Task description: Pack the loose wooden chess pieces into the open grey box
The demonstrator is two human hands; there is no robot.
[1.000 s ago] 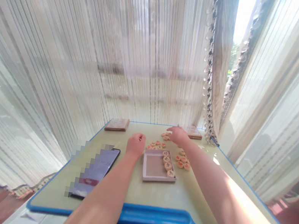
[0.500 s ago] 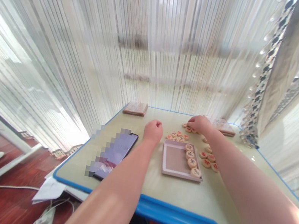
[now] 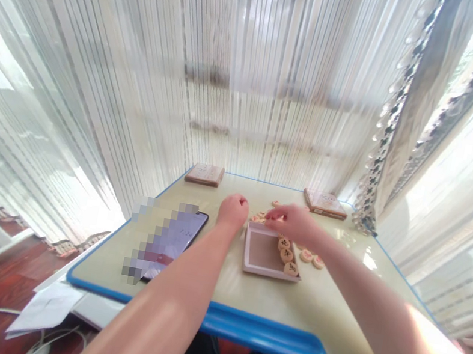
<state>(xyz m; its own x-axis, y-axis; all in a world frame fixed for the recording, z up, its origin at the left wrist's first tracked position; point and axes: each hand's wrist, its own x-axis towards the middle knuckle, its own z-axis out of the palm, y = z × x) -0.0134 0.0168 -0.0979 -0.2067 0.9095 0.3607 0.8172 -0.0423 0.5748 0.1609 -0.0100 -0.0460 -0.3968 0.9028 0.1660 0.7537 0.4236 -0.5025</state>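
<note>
My left hand (image 3: pixel 234 210) is curled into a fist on the table, left of a shallow open box tray (image 3: pixel 245 258). Whatever it may hold is hidden. Over the tray's far edge, my right hand (image 3: pixel 289 220) has its fingers pinched together beside several xiangqi pieces (image 3: pixel 259 215); anything between the fingertips is too small to make out. Inside the tray, round wooden xiangqi pieces (image 3: pixel 286 255) with dark characters form a row along the right side. More pieces with red characters (image 3: pixel 312 257) lie right of the tray, partly behind my right forearm.
Left of my forearm lies a phone (image 3: pixel 179 240), partly blurred out. Flat boxes stand at the far left (image 3: pixel 204 174) and far right (image 3: pixel 326 204) corners of the blue-edged table (image 3: pixel 256 327). A string curtain (image 3: pixel 276 105) hangs behind it. Papers (image 3: pixel 46 305) and cables are below left.
My right hand has come back and left from the far group of pieces to the tray's far edge. My left fist stays left of the tray. The view has shifted slightly.
</note>
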